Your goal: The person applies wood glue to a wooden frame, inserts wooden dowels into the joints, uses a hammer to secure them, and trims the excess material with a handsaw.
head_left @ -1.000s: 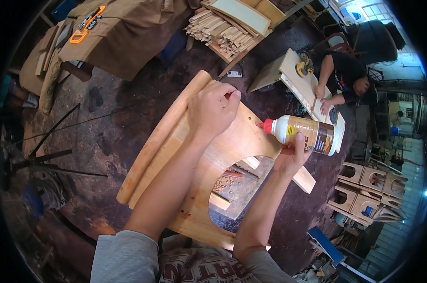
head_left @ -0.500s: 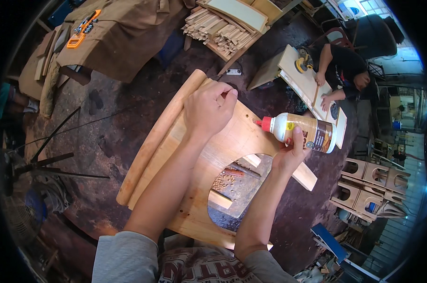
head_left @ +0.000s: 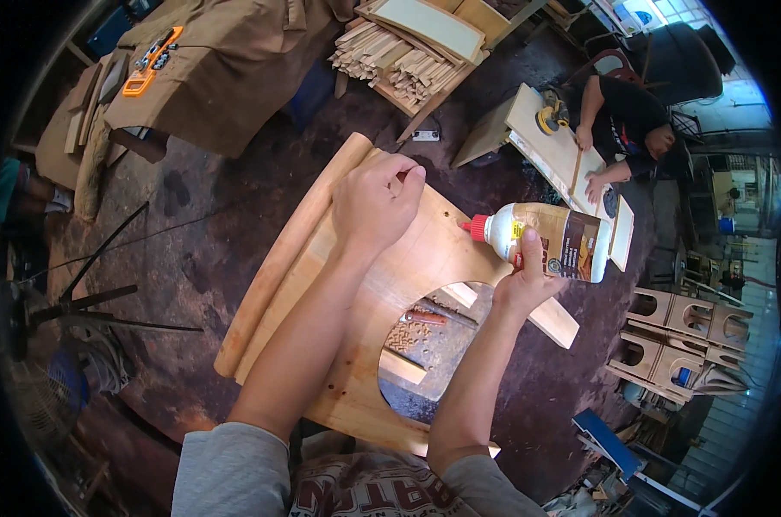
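My right hand (head_left: 523, 284) is wrapped round a white glue bottle (head_left: 573, 246) with a brown and tan label and a red nozzle cap. The bottle lies tilted almost flat, its red tip at the right edge of a pale wooden panel (head_left: 442, 254), close to a small drilled hole (head_left: 446, 214). Whether the tip touches the wood I cannot tell. My left hand (head_left: 373, 200) is curled closed above the panel's far end, beside a rounded wooden rail (head_left: 291, 250); what its fingers hold is hidden. The panel has a large oval cutout with several small dowels (head_left: 418, 334) visible below it.
A red-handled tool (head_left: 425, 317) lies by the dowels. At the far right a co-worker (head_left: 623, 112) leans over a board with a yellow sander (head_left: 550, 119). Wood strips (head_left: 399, 69) are stacked ahead. A black-legged stand (head_left: 89, 297) and fan (head_left: 54, 383) are at left.
The glue bottle and my right hand have shifted slightly left, and the label has rolled a little. My left hand stays closed, a touch further left. The view has tilted slightly.
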Motion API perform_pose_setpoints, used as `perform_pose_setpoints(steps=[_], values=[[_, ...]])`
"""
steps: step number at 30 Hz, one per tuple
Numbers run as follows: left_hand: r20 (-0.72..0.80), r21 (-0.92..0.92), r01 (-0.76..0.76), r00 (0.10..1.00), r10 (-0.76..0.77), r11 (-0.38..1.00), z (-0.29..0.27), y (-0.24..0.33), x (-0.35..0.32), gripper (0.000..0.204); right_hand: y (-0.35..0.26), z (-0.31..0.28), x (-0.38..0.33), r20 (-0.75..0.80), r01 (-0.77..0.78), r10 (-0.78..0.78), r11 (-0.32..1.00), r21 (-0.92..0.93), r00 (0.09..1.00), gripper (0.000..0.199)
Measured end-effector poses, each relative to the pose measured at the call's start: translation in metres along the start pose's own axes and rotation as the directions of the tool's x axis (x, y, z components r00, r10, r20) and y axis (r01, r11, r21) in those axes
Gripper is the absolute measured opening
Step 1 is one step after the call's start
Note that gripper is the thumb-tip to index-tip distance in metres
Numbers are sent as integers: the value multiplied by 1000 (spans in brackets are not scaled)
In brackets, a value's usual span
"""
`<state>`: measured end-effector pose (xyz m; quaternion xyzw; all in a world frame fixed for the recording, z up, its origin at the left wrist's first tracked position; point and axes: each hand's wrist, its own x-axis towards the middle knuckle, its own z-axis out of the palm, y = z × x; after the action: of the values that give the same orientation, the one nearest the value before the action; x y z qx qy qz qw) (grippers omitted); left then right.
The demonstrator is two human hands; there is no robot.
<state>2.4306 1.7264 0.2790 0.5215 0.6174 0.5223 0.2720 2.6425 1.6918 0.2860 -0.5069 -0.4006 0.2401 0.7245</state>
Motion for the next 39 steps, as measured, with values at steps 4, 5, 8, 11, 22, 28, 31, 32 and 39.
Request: perform_pose_setpoints(steps=[4, 5, 8, 11, 22, 28, 31, 32, 39], values=[[5, -17, 7, 1000, -6, 1000, 2, 3, -1, 16, -11, 7, 0, -15, -4, 3, 999, -49, 1000, 60], [2, -21, -3, 1000, 3, 1000, 3, 4, -1, 15, -15, 10, 3, 6, 24, -24, 999, -48, 1000, 58], [-20, -25, -34, 999, 33, 999, -1, -6, 0, 17, -20, 15, 9, 58, 18, -11, 993, -113, 998, 60], [-41, -13, -42, 998, 42, 999, -1, -5, 1, 17, -36, 11, 18, 10, 25, -24, 988, -151, 1000, 53], [-28, -32, -6, 1000, 5, 999, -2, -1, 1, 18, 3, 0, 21, 75, -288, 280, 947, 143, 957, 41], [-9, -24, 11, 1000, -11, 1000, -4, 0, 1, 17, 12, 3, 21, 114, -331, 319, 937, 110, 941, 47], [-5, -23, 12, 1000, -12, 1000, -4, 1, 0, 17, 15, 5, 21, 102, -338, 326, 931, 137, 940, 48], [-4, -24, 7, 1000, -7, 1000, -4, 1, 0, 17, 15, 5, 21, 97, -336, 325, 933, 128, 941, 47], [4, 3, 0, 1000, 0, 1000, -2, 0, 2, 18, 12, 15, 28, 109, -312, 301, 945, 97, 947, 41]])
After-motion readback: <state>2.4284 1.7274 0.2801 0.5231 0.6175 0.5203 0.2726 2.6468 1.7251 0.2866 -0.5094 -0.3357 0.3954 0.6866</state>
